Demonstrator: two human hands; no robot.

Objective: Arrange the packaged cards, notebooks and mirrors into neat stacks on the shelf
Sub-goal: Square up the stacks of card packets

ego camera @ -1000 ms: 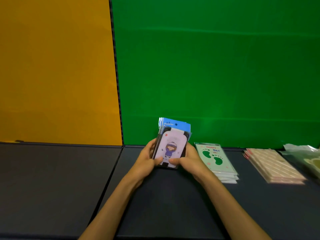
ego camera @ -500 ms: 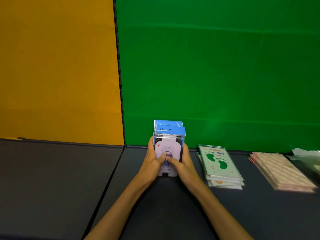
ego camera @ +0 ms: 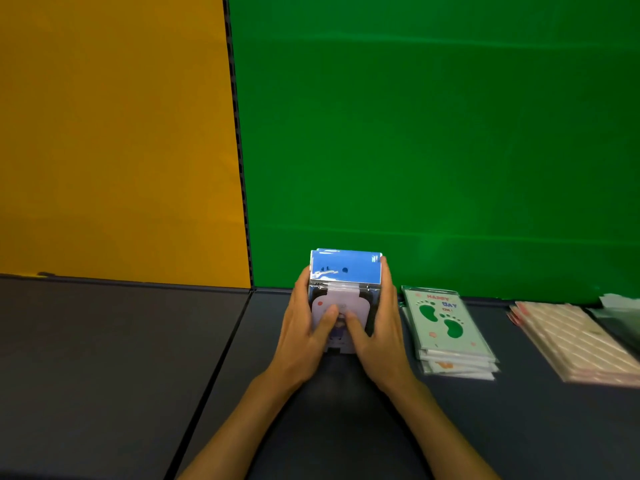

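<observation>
Far left: dark shelf, bare surface running up to an orange back panel. One seam down the shelf, one slotted black upright where orange meets the green back panel.

Centre now: one bundle of packaged mirrors, blue header cards on top, pale lilac front with a small cartoon figure, standing near the green panel. Exact number of packs in the bundle impossible to count from here, though at least two blue headers peek out at the top edge.

Two hands on it. Left hand wrapped round the left side, fingers curled behind, thumb pressed flat across the front. Right hand mirroring it on the right side, thumb laid on the front too, the two thumbs nearly meeting. Both grasping firmly, bundle squeezed between the palms, lower edge down at the shelf.

Just beside the right hand: one stack of packaged cards, green footprints on the top one, roughly four layers showing at the near edge. Apart from it, further right: one stack of pink patterned notebooks, count unclear. Far right edge: one blurred clear packet, contents not readable.
</observation>
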